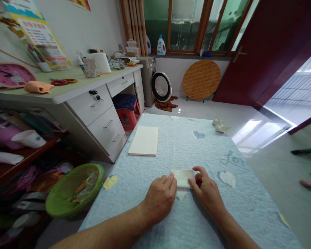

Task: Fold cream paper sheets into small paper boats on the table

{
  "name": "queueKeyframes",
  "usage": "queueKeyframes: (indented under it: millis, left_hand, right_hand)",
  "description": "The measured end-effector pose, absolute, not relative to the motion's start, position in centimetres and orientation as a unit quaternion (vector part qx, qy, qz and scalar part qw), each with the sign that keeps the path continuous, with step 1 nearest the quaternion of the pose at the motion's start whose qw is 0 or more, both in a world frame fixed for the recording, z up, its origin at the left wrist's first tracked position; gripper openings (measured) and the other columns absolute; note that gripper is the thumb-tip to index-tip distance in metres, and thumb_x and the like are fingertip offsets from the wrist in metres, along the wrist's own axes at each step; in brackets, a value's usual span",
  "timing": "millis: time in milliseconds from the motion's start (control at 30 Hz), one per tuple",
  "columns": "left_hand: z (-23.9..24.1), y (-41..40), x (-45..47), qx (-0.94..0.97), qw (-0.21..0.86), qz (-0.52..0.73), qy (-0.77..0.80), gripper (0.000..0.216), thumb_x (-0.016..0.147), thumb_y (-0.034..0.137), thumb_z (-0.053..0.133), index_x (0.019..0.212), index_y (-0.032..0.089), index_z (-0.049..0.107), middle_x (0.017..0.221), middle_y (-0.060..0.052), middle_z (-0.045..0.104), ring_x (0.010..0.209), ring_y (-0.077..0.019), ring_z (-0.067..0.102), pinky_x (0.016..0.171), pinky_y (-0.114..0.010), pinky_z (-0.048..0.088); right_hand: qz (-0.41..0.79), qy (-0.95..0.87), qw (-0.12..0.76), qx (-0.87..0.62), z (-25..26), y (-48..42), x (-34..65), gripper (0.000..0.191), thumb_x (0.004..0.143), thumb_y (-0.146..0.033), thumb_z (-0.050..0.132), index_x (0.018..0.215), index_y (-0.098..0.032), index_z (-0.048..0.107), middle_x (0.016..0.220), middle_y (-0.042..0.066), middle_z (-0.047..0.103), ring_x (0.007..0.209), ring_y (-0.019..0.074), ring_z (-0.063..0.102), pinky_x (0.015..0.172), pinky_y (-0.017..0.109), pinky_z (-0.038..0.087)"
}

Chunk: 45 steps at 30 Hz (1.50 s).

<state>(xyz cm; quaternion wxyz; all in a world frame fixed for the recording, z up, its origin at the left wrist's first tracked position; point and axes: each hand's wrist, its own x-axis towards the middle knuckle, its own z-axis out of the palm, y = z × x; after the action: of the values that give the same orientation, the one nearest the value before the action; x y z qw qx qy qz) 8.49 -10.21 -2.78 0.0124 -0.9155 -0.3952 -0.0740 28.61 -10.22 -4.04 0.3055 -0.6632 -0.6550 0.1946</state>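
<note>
Folded paper (182,178), judged light and limp, best taken by its edges, lies on a quilt (197,152) between the grips. Left grip (159,199) is laid flat against it; right grip (206,193) is narrowed on its right edge. A paper stack (144,140) is placed ahead, left of the grips.

Green basin (75,190) on floor, left, plastic bag inside. White desk (89,103) along wall, drawers shut; pink clock (10,75), orange cloth (38,87), red-handled scissors (59,82) up top. Red stool (126,119) under desk. Washing machine (147,81) beyond, detergent bottle (161,45) on sill. Round wooden board (201,79) against wall. Blue quilt (209,145) spread out, cream pad (144,140) on it.
</note>
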Motion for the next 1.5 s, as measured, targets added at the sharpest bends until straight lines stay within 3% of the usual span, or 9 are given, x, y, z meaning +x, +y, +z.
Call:
queueKeyframes:
  millis: [300, 433, 733, 867, 1000, 1133, 1367, 1500]
  left_hand:
    - [-2.6, -10.2, 8.6, -0.915, 0.009, -0.068, -0.398, 0.031, 0.093, 0.012, 0.043, 0.12, 0.008, 0.057, 0.126, -0.019, 0.062, 0.09, -0.0253, 0.061, 0.074, -0.039, 0.054]
    - [-2.5, -10.4, 8.5, -0.918, -0.002, -0.061, -0.391, 0.034, 0.095, 0.031, 0.051, 0.121, 0.01, 0.056, 0.133, -0.021, 0.057, 0.098, -0.0295, 0.06, 0.077, -0.043, 0.054]
    - [-2.4, -11.1, 8.3, -0.923, -0.028, -0.043, -0.382, 0.071, 0.084, 0.061, 0.061, 0.131, 0.009, 0.051, 0.142, -0.03, 0.046, 0.117, -0.0372, 0.055, 0.086, -0.048, 0.05]
    - [-2.5, -11.2, 8.4, -0.923, -0.016, -0.033, -0.383, 0.073, 0.084, 0.061, 0.061, 0.133, 0.008, 0.051, 0.142, -0.031, 0.046, 0.117, -0.037, 0.055, 0.087, -0.048, 0.049]
    - [-2.5, -11.2, 8.5, -0.923, -0.012, -0.027, -0.383, 0.073, 0.084, 0.06, 0.062, 0.134, 0.007, 0.05, 0.143, -0.031, 0.045, 0.119, -0.0376, 0.055, 0.087, -0.048, 0.049]
    - [-2.5, -11.3, 8.7, -0.921, -0.013, -0.032, -0.388, 0.073, 0.084, 0.059, 0.064, 0.133, 0.006, 0.051, 0.142, -0.031, 0.045, 0.119, -0.0379, 0.055, 0.088, -0.048, 0.05]
    - [-2.7, -10.9, 7.8, -0.927, -0.018, -0.049, -0.372, 0.073, 0.084, 0.058, 0.063, 0.134, 0.007, 0.05, 0.142, -0.028, 0.048, 0.114, -0.0359, 0.057, 0.087, -0.048, 0.05]
    - [-2.3, -10.2, 5.9, -0.936, -0.067, -0.067, -0.339, 0.052, 0.09, 0.044, 0.06, 0.13, 0.011, 0.052, 0.14, -0.02, 0.052, 0.112, -0.0321, 0.056, 0.093, -0.047, 0.048]
  right_hand:
    - [0.189, -0.658, 0.296, -0.666, -4.0, -10.3, 28.5, 0.033, 0.085, -0.038, 0.048, 0.112, -0.018, 0.051, 0.064, -0.003, 0.059, 0.056, 0.0186, 0.057, 0.059, 0.029, 0.042]
    - [0.187, -0.657, 0.294, -0.668, -4.0, -10.4, 28.6, 0.033, 0.085, -0.037, 0.047, 0.112, -0.018, 0.051, 0.065, -0.002, 0.058, 0.059, 0.0187, 0.057, 0.061, 0.03, 0.042]
    - [0.2, -0.648, 0.298, -0.672, -4.2, -10.5, 29.3, 0.032, 0.086, -0.035, 0.048, 0.113, -0.018, 0.05, 0.063, -0.003, 0.059, 0.058, 0.0185, 0.058, 0.06, 0.029, 0.042]
    - [0.143, -0.677, 0.282, -0.665, -4.3, -10.6, 29.3, 0.028, 0.087, -0.029, 0.051, 0.113, -0.017, 0.053, 0.066, -0.002, 0.059, 0.063, 0.0199, 0.057, 0.066, 0.032, 0.043]
    - [0.024, -0.754, 0.299, -0.584, -3.7, -10.9, 28.7, 0.018, 0.09, -0.018, 0.049, 0.103, -0.018, 0.061, 0.087, 0.007, 0.064, 0.083, 0.0237, 0.056, 0.081, 0.038, 0.042]
    - [0.085, -0.838, 0.279, -0.461, -2.7, -11.3, 27.7, 0.022, 0.096, -0.013, 0.044, 0.095, -0.019, 0.065, 0.093, 0.007, 0.064, 0.086, 0.0206, 0.055, 0.08, 0.034, 0.044]
    - [0.121, -0.85, 0.227, -0.46, -2.5, -11.5, 27.2, 0.019, 0.092, -0.01, 0.052, 0.097, -0.02, 0.068, 0.093, 0.006, 0.064, 0.089, 0.02, 0.054, 0.083, 0.034, 0.042]
    - [0.111, -0.849, 0.227, -0.463, -2.6, -11.5, 27.3, 0.017, 0.091, -0.01, 0.053, 0.092, -0.019, 0.067, 0.091, 0.005, 0.064, 0.087, 0.0196, 0.054, 0.082, 0.033, 0.041]
